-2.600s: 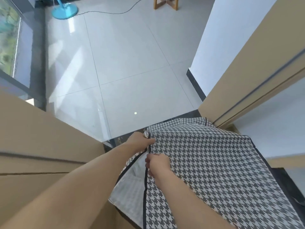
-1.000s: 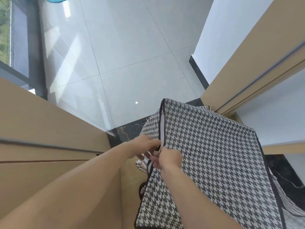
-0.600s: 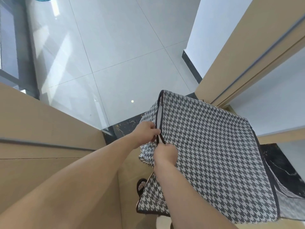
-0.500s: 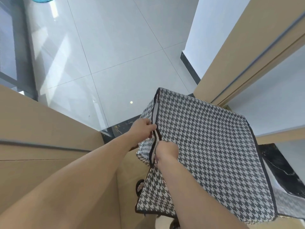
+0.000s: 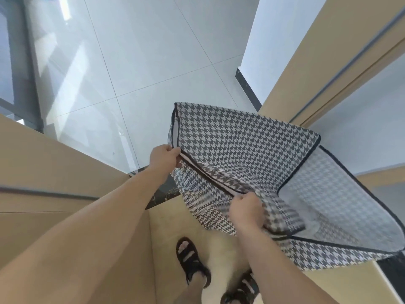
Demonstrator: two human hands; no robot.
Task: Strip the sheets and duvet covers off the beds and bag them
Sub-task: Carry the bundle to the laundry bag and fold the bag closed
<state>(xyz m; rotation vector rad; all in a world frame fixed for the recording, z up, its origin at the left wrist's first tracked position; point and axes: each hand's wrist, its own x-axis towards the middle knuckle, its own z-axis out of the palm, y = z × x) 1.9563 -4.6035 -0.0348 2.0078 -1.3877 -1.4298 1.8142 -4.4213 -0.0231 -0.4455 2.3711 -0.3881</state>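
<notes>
A large black-and-white houndstooth storage bag (image 5: 241, 137) with dark piping hangs in front of me above the floor. My left hand (image 5: 163, 157) pinches its front corner at the dark zipper edge. Further along the same edge, lower and to the right, my right hand (image 5: 247, 210) is closed on the fabric. Between the two hands the zipper seam gapes. On the right side the bag's pale translucent inner face (image 5: 328, 194) shows. No sheets or duvet covers are in view.
I stand in a doorway with tan door frames on the left (image 5: 54, 172) and right (image 5: 328, 51). Pale tiled floor (image 5: 131, 62) stretches ahead. A white wall (image 5: 274, 40) with a dark skirting stands at the right. My sandalled feet (image 5: 192, 262) are below.
My hands, close together at the bag's corner earlier, have moved apart: the right hand slid down and right along the zipper edge, opening the seam. The bag has swung, showing its pale inside.
</notes>
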